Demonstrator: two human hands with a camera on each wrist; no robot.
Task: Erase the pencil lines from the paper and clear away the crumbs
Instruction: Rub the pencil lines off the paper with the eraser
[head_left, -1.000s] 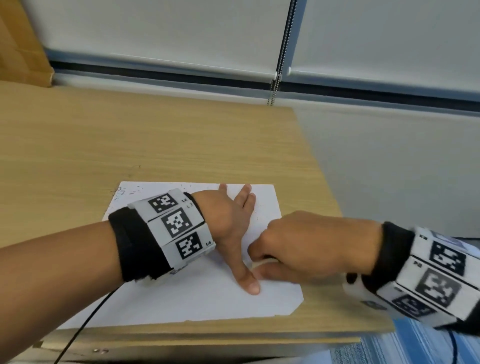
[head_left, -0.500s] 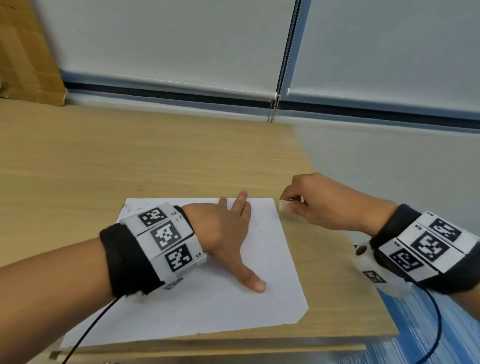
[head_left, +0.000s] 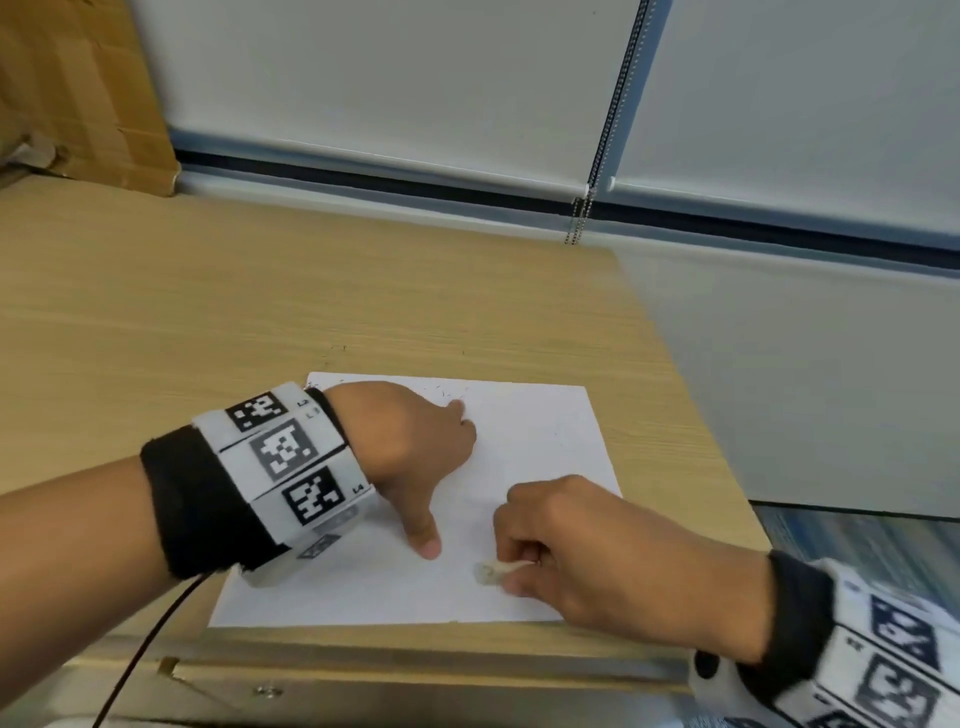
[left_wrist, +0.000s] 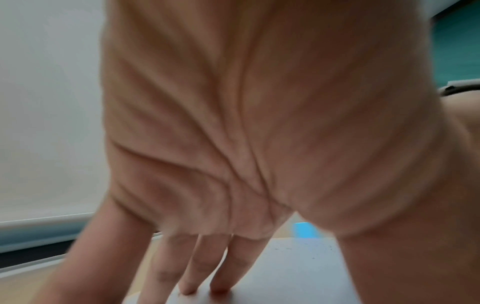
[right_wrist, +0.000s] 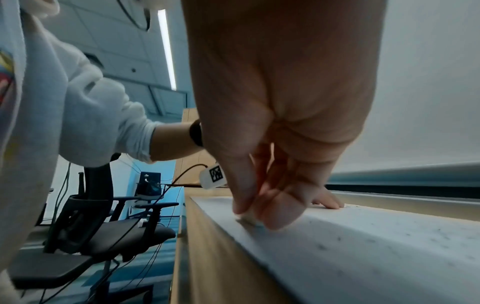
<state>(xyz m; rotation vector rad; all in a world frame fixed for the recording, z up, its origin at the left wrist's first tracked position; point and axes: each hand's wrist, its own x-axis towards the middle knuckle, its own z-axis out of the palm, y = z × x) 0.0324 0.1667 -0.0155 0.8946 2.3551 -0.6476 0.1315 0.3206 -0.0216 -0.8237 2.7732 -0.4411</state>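
Note:
A white sheet of paper (head_left: 540, 441) lies near the front right corner of the wooden desk (head_left: 260, 312). My left hand (head_left: 415, 447) lies flat on the sheet with straight fingers and the thumb spread toward me, pressing it down; the fingertips (left_wrist: 218, 288) touch the paper (left_wrist: 298, 273). My right hand (head_left: 545, 551) pinches a small white eraser (head_left: 491, 570) and holds it against the sheet's near part, right of the left thumb. In the right wrist view the eraser (right_wrist: 248, 217) touches the paper (right_wrist: 363, 246). Small dark crumbs (head_left: 447, 397) speckle the far edge, and more crumbs (right_wrist: 415, 238) dot the sheet.
The desk's right edge (head_left: 691, 415) runs close beside the paper, with blue carpet (head_left: 857, 551) below. A cardboard box (head_left: 78, 88) stands at the back left. A bead chain (head_left: 587, 208) hangs from the window blind. An office chair (right_wrist: 103, 226) stands behind me.
My right hand went out past the paper's far right corner with the eraser, then came back down onto the near part of the sheet. The left hand kept pressing the paper.

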